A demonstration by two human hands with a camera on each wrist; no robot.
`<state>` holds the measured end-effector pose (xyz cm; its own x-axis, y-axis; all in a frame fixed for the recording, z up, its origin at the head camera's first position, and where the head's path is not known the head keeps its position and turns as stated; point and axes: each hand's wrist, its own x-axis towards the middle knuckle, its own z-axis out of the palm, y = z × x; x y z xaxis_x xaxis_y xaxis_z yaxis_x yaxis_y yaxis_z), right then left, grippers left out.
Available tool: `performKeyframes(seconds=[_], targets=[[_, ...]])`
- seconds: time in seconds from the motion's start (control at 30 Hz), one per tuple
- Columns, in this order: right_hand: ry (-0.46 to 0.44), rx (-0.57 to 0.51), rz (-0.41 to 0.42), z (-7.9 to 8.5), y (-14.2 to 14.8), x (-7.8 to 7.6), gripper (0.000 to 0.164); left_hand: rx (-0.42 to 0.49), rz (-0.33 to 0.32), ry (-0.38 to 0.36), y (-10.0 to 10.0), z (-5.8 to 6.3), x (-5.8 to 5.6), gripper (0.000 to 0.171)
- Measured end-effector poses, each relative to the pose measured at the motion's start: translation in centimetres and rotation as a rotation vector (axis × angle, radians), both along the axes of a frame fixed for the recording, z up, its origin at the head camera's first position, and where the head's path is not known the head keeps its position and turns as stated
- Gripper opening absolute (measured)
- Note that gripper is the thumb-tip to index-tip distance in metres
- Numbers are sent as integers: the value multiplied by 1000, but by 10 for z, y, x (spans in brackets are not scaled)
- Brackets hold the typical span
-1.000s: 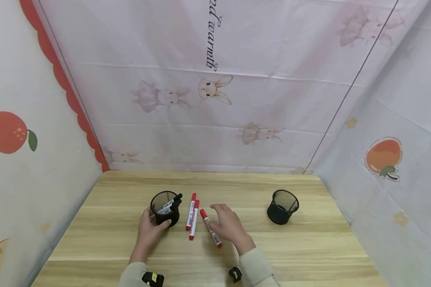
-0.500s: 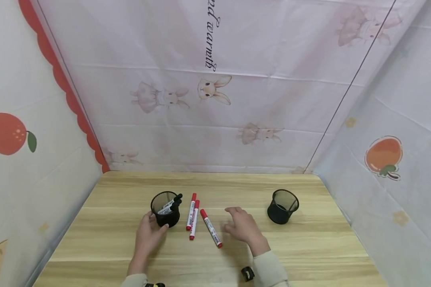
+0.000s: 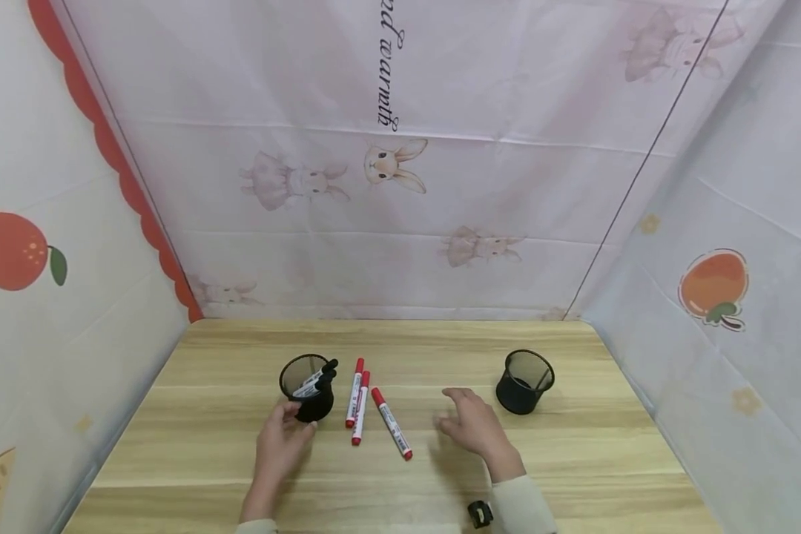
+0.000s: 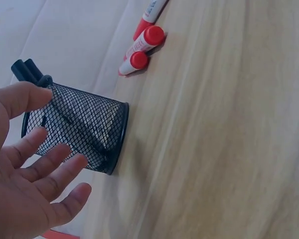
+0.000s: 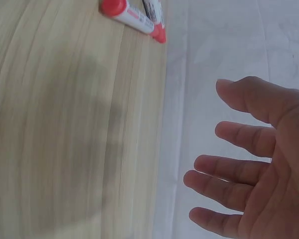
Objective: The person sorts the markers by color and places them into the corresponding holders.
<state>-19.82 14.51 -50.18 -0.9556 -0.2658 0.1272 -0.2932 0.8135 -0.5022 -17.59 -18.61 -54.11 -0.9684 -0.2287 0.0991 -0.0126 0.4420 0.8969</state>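
Mesh cup (image 3: pixel 317 406) beside left hand (image 3: pixel 278 446)

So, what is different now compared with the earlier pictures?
The right hand moved rightward, away from three red-capped white markers. The left hand opened, easing off the round black wire-mesh cup. The markers, this cup and the second black mesh cup stayed.
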Motion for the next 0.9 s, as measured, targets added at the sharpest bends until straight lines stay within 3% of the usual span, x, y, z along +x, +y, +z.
performKeyframes(seconds=[0.2,0.57,0.9], targets=[[10,-32,-60,-2,20,5,49,-27,-49,44,2,-5,2,54],[9,-34,-143,-2,42,8,51,-216,-39,59,14,-5,5,47],[61,-33,-198,-8,61,10,54,-291,-62,52,26,-6,2,48]])
